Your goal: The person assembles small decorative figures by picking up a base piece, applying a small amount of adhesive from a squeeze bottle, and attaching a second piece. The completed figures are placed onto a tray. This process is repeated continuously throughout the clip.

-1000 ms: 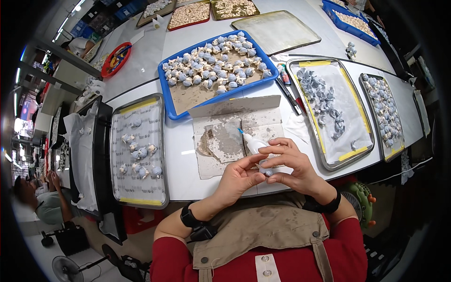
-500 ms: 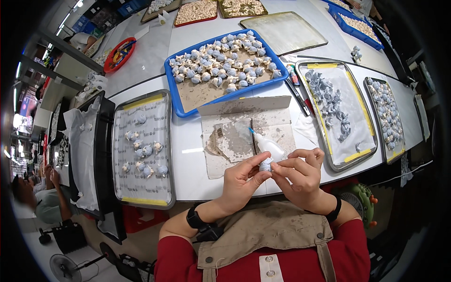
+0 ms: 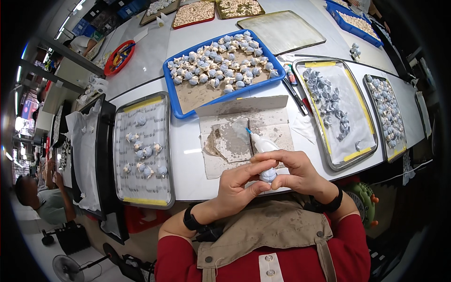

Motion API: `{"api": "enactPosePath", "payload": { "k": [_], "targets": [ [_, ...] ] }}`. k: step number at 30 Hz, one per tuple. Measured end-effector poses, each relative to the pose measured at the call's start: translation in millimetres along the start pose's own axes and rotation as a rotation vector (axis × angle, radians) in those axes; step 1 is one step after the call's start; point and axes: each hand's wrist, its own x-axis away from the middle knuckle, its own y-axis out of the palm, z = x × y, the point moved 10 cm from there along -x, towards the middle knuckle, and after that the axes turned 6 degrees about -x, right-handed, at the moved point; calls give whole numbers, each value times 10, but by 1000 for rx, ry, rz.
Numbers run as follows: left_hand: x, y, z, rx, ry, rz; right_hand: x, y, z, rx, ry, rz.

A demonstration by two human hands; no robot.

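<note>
Both hands meet over the table's front edge around a small rounded blue-grey figurine piece (image 3: 268,176). My left hand (image 3: 240,182) pinches it from the left between thumb and fingers. On the other side, the thumb and curled fingers of my right hand (image 3: 297,173) press on the same piece. Just beyond the fingers, a white squeeze bottle (image 3: 264,144) with a blue tip lies on a stained, folded cardboard sheet (image 3: 216,165); the hands partly cover its lower end. Farther back, a blue tray (image 3: 168,85) holds many blue-and-cream figurines.
On the left, a lined metal tray (image 3: 123,183) carries several figurines. To the right are a paper-lined tray (image 3: 350,160) of loose blue-grey pieces and a narrower tray (image 3: 399,155) full of figurines. A dark pen-like tool (image 3: 296,97) lies beside the cardboard. A red basket (image 3: 109,66) stands far left.
My right hand has shifted its grip, its fingers now arching over the top of the piece toward my left fingers. The piece has come slightly lower, nearer to me.
</note>
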Motion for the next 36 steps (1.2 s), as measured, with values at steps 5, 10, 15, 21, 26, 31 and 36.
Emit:
{"api": "enactPosePath", "payload": {
  "k": [5, 10, 15, 21, 26, 31, 36],
  "targets": [
    [3, 40, 191, -174, 187, -22, 19, 30, -264, 154, -246, -12],
    [-4, 117, 316, -206, 261, -82, 70, 37, -397, 164, -339, -32],
    [-12, 177, 307, -169, 221, -157, 79, 21, -427, 138, -335, -63],
    [-11, 49, 233, -107, 214, -33, 44, 43, -148, -96, -156, -60],
    [-31, -21, 204, 54, 220, 52, 17, 179, -85, -524, 32, -94],
    [-12, -9, 232, -60, 261, 52, 41, 199, -103, -606, 69, -102],
    [-18, 33, 277, -149, 291, 44, 71, 173, -13, -638, 114, -59]
  ]
}}
